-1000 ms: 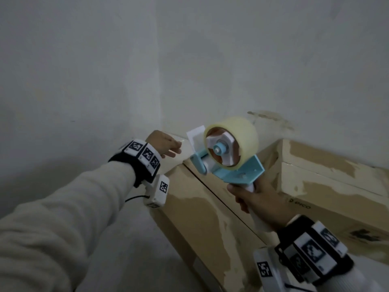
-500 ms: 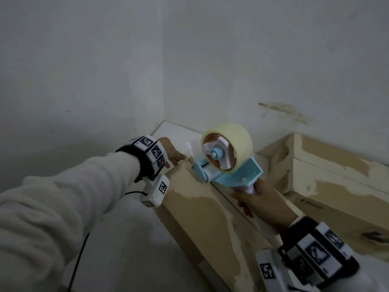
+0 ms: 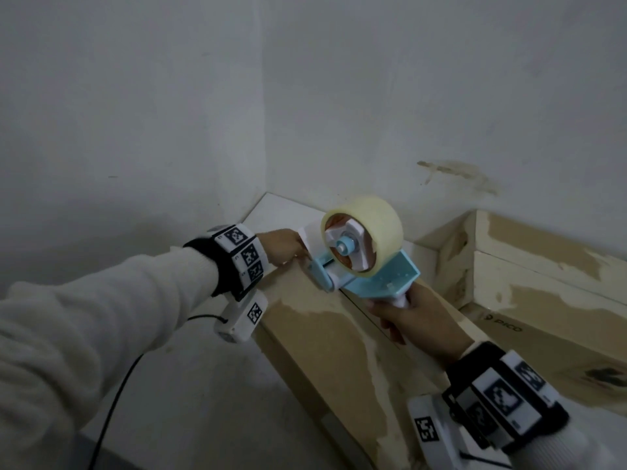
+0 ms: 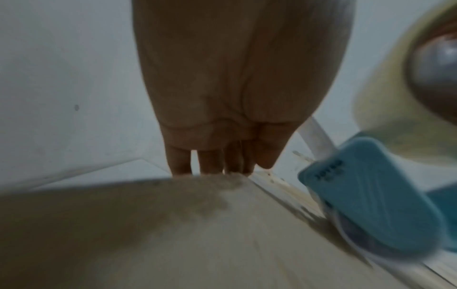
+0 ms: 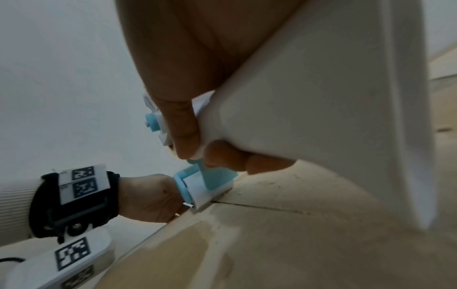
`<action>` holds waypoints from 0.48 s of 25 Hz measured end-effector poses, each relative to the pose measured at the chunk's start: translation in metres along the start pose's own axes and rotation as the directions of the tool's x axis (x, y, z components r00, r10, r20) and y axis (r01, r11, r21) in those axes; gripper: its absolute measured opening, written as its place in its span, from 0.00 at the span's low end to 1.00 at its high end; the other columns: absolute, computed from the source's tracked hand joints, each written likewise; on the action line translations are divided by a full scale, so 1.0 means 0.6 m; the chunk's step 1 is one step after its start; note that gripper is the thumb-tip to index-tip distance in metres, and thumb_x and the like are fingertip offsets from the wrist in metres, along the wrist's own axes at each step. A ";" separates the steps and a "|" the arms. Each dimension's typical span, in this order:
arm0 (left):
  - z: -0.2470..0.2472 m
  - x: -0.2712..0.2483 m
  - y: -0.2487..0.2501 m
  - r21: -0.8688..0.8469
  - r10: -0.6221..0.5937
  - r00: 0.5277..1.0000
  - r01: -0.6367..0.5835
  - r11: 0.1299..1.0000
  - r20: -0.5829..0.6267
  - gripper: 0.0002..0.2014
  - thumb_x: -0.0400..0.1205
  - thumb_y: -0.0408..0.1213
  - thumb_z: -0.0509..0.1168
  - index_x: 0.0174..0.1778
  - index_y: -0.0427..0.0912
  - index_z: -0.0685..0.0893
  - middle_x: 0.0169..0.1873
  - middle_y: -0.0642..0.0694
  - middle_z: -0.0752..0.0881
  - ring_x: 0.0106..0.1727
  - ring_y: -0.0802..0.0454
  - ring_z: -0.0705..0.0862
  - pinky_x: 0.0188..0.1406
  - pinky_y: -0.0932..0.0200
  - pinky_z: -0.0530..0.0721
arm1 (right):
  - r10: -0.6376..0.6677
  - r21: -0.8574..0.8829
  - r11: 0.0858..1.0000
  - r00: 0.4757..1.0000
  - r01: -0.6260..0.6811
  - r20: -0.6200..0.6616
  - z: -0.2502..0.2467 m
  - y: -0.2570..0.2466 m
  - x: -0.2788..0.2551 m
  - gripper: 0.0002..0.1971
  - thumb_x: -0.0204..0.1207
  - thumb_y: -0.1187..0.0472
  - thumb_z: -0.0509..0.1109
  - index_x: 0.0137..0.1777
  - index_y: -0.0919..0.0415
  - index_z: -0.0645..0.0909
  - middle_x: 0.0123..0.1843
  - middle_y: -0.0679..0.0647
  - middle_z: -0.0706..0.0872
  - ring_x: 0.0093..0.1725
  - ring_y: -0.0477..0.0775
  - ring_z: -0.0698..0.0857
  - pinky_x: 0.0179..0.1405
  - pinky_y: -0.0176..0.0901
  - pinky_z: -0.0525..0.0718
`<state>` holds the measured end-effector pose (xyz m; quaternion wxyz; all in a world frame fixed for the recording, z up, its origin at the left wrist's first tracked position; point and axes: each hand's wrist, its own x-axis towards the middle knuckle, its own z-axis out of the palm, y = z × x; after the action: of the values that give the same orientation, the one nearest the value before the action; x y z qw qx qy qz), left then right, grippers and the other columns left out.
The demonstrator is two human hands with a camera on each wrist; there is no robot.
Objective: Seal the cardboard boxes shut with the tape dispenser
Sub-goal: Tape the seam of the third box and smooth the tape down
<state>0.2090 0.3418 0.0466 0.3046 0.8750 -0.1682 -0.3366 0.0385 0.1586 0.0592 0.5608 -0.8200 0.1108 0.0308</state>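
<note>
The tape dispenser [image 3: 380, 279] has a light blue frame, a white handle and a pale tape roll [image 3: 373, 218]. My right hand [image 3: 414, 323] grips the handle, thumb and fingers wrapped round it [image 5: 185, 127]. The dispenser's nose [image 5: 210, 181] sits at the far end of the centre seam [image 5: 259, 205] on the long cardboard box [image 3: 322, 340]. My left hand [image 3: 283, 247] is at that far edge beside the nose, fingers [image 4: 212, 164] fairly straight and reaching down over the box's end; their tips are hidden behind the edge.
A second cardboard box [image 3: 543, 286] with torn paper patches stands close to the right, against the wall. White walls meet in a corner just beyond the box's far end. Pale floor and a black wrist cable [image 3: 112, 401] lie to the left.
The dispenser has come down from the air to the far end of the box's seam. My left hand moved right along the far edge to the dispenser's nose.
</note>
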 end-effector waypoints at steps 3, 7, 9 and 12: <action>0.034 -0.036 -0.005 -0.165 0.120 0.990 -0.107 0.980 0.073 0.20 0.88 0.35 0.49 0.77 0.39 0.66 0.72 0.48 0.72 0.72 0.50 0.71 0.71 0.63 0.67 | -0.014 -0.064 0.998 1.000 0.016 0.020 -0.002 -0.007 -0.004 0.02 0.74 0.63 0.72 0.44 0.56 0.81 0.28 0.54 0.81 0.24 0.50 0.78 0.22 0.38 0.76; 0.059 -0.048 -0.021 0.055 0.109 0.989 -0.104 0.993 -0.104 0.23 0.89 0.44 0.42 0.81 0.44 0.61 0.78 0.41 0.67 0.77 0.44 0.68 0.75 0.56 0.63 | -0.007 -0.152 0.988 0.998 0.018 0.070 -0.001 -0.016 -0.009 0.03 0.77 0.59 0.70 0.47 0.51 0.78 0.30 0.53 0.82 0.23 0.44 0.80 0.20 0.31 0.77; 0.068 -0.048 -0.023 0.126 0.080 0.979 -0.056 0.990 -0.190 0.22 0.89 0.44 0.42 0.77 0.42 0.67 0.75 0.37 0.72 0.73 0.41 0.73 0.72 0.55 0.67 | 0.001 -0.199 0.980 0.994 0.021 0.108 -0.001 -0.019 -0.008 0.03 0.78 0.56 0.69 0.47 0.49 0.77 0.30 0.53 0.83 0.21 0.43 0.81 0.21 0.34 0.79; 0.078 -0.038 -0.024 0.178 0.029 0.966 0.018 0.984 -0.257 0.20 0.89 0.42 0.44 0.70 0.38 0.73 0.68 0.34 0.78 0.66 0.38 0.78 0.68 0.50 0.74 | 0.006 -0.268 0.963 0.990 0.031 0.138 -0.002 -0.017 -0.010 0.05 0.77 0.53 0.69 0.49 0.51 0.79 0.24 0.51 0.81 0.17 0.46 0.78 0.23 0.42 0.80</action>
<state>0.1616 0.3444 0.0208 0.2451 0.9347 -0.1591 -0.2022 0.0349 0.1616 0.0698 0.4505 -0.8852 0.0615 0.0985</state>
